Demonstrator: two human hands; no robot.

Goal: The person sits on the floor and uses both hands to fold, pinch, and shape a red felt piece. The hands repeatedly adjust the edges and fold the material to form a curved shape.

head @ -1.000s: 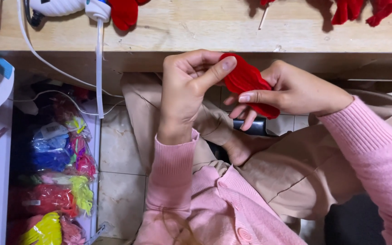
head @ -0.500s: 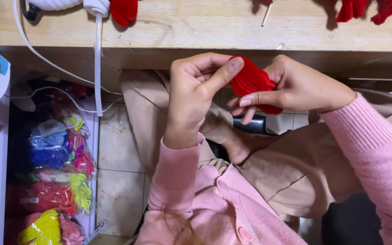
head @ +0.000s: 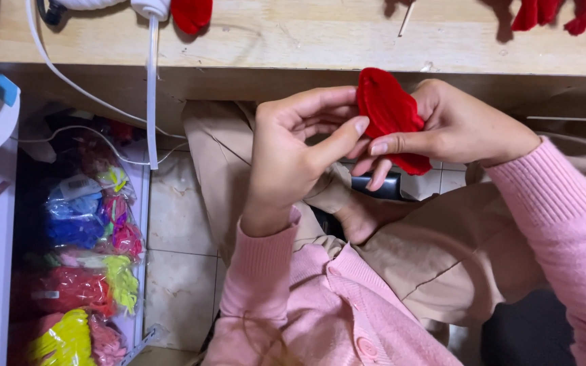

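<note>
1. Just below the edge of the wooden table (head: 293, 41), over our lap, we hold a red felt piece (head: 389, 112) between both hands.
2. Our right hand (head: 452, 129) grips the felt piece from the right side: the index finger lies straight across its front and the thumb sits behind it, so the fingers are closed on the fabric.
3. Our left hand (head: 293, 152) comes in from the left with its thumb tip pressed against the lower left edge of the felt piece; the other fingers curl loosely above, their tips at the felt's left edge, though we cannot tell whether they touch it.
4. The felt piece stands roughly upright, its rounded top reaching the table's underside shadow and its lower end tucked under our right fingers.
5. Beneath the hands we see a dark flat object (head: 382, 186) resting on our beige trousers (head: 442, 251), partly hidden by the fingers.
6. On the table top lie more red scraps (head: 191, 12) at the far edge, and a white cord (head: 152, 88) hangs down from it.
7. To our left, on the tiled floor (head: 181, 271), a clear bin (head: 79, 251) holds bags of coloured material in blue, pink, red and yellow.
</note>
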